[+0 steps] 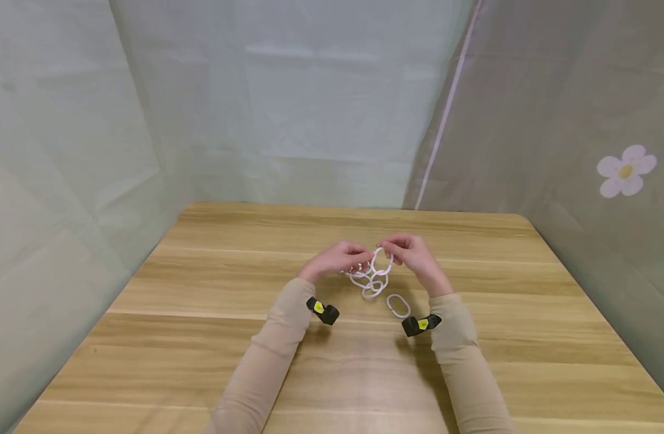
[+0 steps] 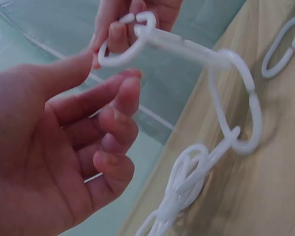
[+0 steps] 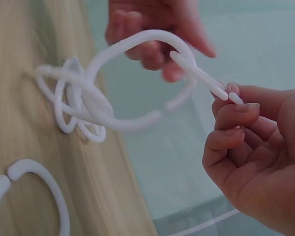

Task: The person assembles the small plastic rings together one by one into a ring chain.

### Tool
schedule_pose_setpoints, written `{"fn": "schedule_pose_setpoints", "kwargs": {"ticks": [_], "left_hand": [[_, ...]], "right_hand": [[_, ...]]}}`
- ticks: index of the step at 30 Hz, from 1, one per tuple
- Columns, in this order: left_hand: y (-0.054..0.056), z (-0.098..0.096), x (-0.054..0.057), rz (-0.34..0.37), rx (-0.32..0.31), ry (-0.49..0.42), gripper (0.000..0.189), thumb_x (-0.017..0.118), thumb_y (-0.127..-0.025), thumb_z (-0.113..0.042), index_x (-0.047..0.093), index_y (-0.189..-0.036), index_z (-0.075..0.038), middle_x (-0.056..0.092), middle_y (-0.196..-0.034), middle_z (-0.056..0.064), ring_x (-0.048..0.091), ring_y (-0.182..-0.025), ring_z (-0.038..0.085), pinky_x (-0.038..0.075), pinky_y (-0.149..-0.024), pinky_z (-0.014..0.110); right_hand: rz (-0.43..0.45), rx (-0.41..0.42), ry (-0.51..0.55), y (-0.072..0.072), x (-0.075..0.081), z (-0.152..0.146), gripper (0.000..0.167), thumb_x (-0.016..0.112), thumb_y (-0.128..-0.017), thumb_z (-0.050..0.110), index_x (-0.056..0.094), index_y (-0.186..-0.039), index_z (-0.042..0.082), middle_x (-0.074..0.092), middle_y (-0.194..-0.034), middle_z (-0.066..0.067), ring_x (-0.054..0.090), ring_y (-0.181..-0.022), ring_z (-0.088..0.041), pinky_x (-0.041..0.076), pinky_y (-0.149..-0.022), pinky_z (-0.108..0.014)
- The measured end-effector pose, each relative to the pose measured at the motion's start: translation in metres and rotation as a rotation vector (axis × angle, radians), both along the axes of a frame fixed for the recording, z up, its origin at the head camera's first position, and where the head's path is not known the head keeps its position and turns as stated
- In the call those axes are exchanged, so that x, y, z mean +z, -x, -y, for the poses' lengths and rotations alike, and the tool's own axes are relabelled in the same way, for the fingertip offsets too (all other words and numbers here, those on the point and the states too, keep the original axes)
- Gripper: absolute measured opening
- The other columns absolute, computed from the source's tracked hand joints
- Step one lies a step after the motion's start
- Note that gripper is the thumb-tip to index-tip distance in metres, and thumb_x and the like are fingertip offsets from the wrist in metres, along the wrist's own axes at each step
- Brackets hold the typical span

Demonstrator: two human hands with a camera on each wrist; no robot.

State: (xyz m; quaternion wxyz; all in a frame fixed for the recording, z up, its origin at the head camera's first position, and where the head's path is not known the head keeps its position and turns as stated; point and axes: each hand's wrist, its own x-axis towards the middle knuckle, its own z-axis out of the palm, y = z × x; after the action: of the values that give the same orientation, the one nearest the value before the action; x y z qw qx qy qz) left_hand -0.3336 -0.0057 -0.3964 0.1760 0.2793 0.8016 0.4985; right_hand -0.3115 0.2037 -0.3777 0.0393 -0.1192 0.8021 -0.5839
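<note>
In the head view, my right hand [image 1: 415, 254] is raised over the table and holds up a chain of white plastic links. Its thumb and fingertips pinch the top link [image 3: 199, 76] close to the gap in its ring. My left hand [image 1: 338, 259] is just left of the chain. In the left wrist view its thumb tip is right at the top link, while the other fingers bend loosely, apart from the thumb. Below hang more joined links [image 2: 255, 115], which bunch together in a cluster [image 2: 179, 184] low over the wood.
A single loose link [image 1: 398, 306] with a gap in its ring lies on the wooden table [image 1: 201, 337], near the right wrist's black camera [image 1: 418, 325]. Another black camera [image 1: 323, 310] is on the left wrist. Pale curtains [image 1: 337, 108] hang behind the table.
</note>
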Motion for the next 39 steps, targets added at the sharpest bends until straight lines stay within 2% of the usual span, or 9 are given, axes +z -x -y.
{"fn": "schedule_pose_setpoints", "kwargs": {"ticks": [2,6,13,16,20,25,29,35,39], "left_hand": [[-0.001,-0.002,0.000,0.012,-0.016,0.002,0.031,0.055,-0.099,-0.027,0.066,-0.105,0.001,0.063,-0.088,0.018,0.052,-0.068,0.014,0.042,-0.061,0.021],[-0.001,-0.004,0.002,0.030,-0.012,-0.013,0.027,0.058,-0.097,-0.021,0.066,-0.105,0.004,0.063,-0.091,0.024,0.053,-0.072,0.020,0.043,-0.062,0.022],[-0.001,-0.003,0.001,0.063,0.021,-0.030,0.024,0.057,-0.097,-0.015,0.065,-0.103,0.008,0.062,-0.084,0.016,0.054,-0.071,0.020,0.044,-0.063,0.023],[-0.001,0.001,0.001,0.081,0.044,-0.041,0.024,0.056,-0.098,-0.013,0.064,-0.103,0.009,0.062,-0.083,0.016,0.052,-0.069,0.016,0.044,-0.063,0.023],[-0.001,0.006,0.002,0.097,0.072,-0.057,0.025,0.055,-0.098,-0.011,0.062,-0.107,0.011,0.062,-0.081,0.009,0.052,-0.069,0.015,0.043,-0.062,0.023],[0.001,0.011,0.002,0.066,0.089,-0.026,0.027,0.055,-0.098,-0.013,0.062,-0.108,0.010,0.060,-0.076,0.001,0.052,-0.067,0.012,0.040,-0.060,0.022],[0.001,0.012,0.001,0.062,0.090,-0.016,0.027,0.056,-0.098,-0.015,0.063,-0.107,0.009,0.063,-0.082,0.011,0.051,-0.068,0.013,0.040,-0.060,0.022],[0.001,0.013,-0.001,0.074,0.093,-0.008,0.027,0.056,-0.097,-0.015,0.063,-0.107,0.010,0.064,-0.087,0.018,0.052,-0.068,0.012,0.040,-0.061,0.022],[0.001,0.013,-0.001,0.069,0.098,-0.010,0.025,0.056,-0.097,-0.014,0.064,-0.106,0.008,0.064,-0.089,0.020,0.052,-0.069,0.013,0.040,-0.062,0.022]], "right_hand": [[-0.002,-0.002,-0.013,0.000,-0.001,0.000,0.030,0.055,-0.098,0.010,0.061,-0.114,-0.013,0.056,-0.068,0.004,0.047,-0.059,-0.004,0.039,-0.058,-0.020],[-0.006,0.002,-0.016,-0.001,-0.002,0.000,0.031,0.056,-0.098,0.011,0.059,-0.116,-0.013,0.058,-0.070,0.001,0.050,-0.059,-0.005,0.042,-0.058,-0.021],[-0.041,0.051,-0.071,-0.001,-0.001,-0.003,0.030,0.052,-0.100,0.014,0.060,-0.115,-0.010,0.059,-0.074,-0.003,0.052,-0.062,-0.008,0.044,-0.059,-0.023],[-0.092,0.108,-0.162,0.000,-0.001,-0.008,0.026,0.050,-0.100,0.010,0.061,-0.111,-0.011,0.061,-0.075,-0.011,0.055,-0.063,-0.012,0.045,-0.059,-0.024],[-0.145,0.232,-0.382,0.000,-0.003,-0.015,0.016,0.055,-0.094,0.003,0.063,-0.103,-0.008,0.067,-0.082,-0.019,0.060,-0.070,-0.018,0.048,-0.064,-0.026],[-0.123,0.411,-0.567,0.002,-0.008,-0.021,0.014,0.066,-0.087,0.005,0.066,-0.098,-0.003,0.070,-0.092,-0.014,0.063,-0.084,-0.015,0.050,-0.079,-0.027],[-0.068,0.489,-0.618,0.004,-0.014,-0.023,0.014,0.069,-0.082,0.004,0.064,-0.092,-0.004,0.067,-0.086,-0.011,0.058,-0.078,-0.009,0.048,-0.074,-0.024],[-0.061,0.481,-0.653,0.006,-0.027,-0.023,0.015,0.073,-0.080,0.006,0.063,-0.085,-0.002,0.062,-0.076,-0.004,0.051,-0.069,-0.004,0.043,-0.066,-0.019],[-0.106,0.393,-0.645,0.007,-0.030,-0.025,0.012,0.071,-0.081,0.006,0.062,-0.084,-0.001,0.061,-0.074,-0.005,0.049,-0.067,-0.005,0.041,-0.064,-0.020]]}}
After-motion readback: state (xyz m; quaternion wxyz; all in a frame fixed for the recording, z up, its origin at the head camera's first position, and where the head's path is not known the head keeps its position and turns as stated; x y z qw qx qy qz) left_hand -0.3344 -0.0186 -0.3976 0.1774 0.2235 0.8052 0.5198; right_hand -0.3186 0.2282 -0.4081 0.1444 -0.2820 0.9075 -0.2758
